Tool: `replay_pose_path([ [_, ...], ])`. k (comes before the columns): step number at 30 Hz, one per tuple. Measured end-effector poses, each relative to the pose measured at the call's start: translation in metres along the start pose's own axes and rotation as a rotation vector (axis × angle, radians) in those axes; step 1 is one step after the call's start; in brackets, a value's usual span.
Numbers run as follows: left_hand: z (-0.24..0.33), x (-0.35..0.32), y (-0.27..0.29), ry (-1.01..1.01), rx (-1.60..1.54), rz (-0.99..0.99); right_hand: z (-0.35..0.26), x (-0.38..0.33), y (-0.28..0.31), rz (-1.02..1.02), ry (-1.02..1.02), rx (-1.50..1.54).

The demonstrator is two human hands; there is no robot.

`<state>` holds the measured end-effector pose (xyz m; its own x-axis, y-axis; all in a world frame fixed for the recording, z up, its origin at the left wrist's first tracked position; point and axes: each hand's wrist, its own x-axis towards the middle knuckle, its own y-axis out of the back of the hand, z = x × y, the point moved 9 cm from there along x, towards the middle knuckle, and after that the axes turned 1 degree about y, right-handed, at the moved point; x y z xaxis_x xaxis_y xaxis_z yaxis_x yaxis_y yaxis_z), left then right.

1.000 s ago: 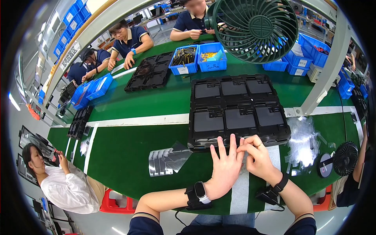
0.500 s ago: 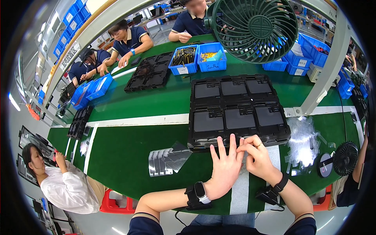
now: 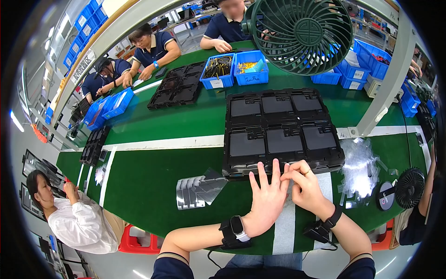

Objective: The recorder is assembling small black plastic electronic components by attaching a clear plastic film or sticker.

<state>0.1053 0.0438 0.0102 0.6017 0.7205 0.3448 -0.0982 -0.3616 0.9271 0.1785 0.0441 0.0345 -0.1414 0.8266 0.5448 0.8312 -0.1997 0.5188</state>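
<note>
Palm down, my left hand (image 3: 268, 199) lies with its fingers spread, the tips at the near edge of a black plastic tray (image 3: 283, 163). Close against it, my right hand (image 3: 306, 188) has its fingers curled into a pinch beside the left index finger. Whatever sits in that pinch, if anything, is hidden. The tray has six compartments, each with a flat dark-grey rectangular panel (image 3: 284, 142). To the left of my hands, clear plastic film sheets (image 3: 191, 192) lie on the green mat. A pile of crumpled clear film (image 3: 360, 172) is right of the tray.
A green fan (image 3: 304, 37) hangs over the far right, by a grey frame post (image 3: 389, 86). Blue bins of small parts (image 3: 217, 72) and another black tray (image 3: 176, 86) stand beyond. A small black fan (image 3: 409, 188) is at right. Several co-workers sit around the table.
My hands and the tray keep their places. Across the table, a co-worker's hand has shifted slightly right, and the hands of the co-workers at far left have moved a little.
</note>
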Motion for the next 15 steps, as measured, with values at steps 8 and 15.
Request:
replay_pose_path([
  [8,0.0006,0.0001,-0.0007,-0.005,0.022,0.012,-0.0002,0.0003,0.0001,-0.009,-0.011,0.001],
  [15,0.0003,-0.0002,-0.001,-0.003,0.013,0.009,-0.0005,0.0007,0.0003,-0.003,-0.007,0.009],
])
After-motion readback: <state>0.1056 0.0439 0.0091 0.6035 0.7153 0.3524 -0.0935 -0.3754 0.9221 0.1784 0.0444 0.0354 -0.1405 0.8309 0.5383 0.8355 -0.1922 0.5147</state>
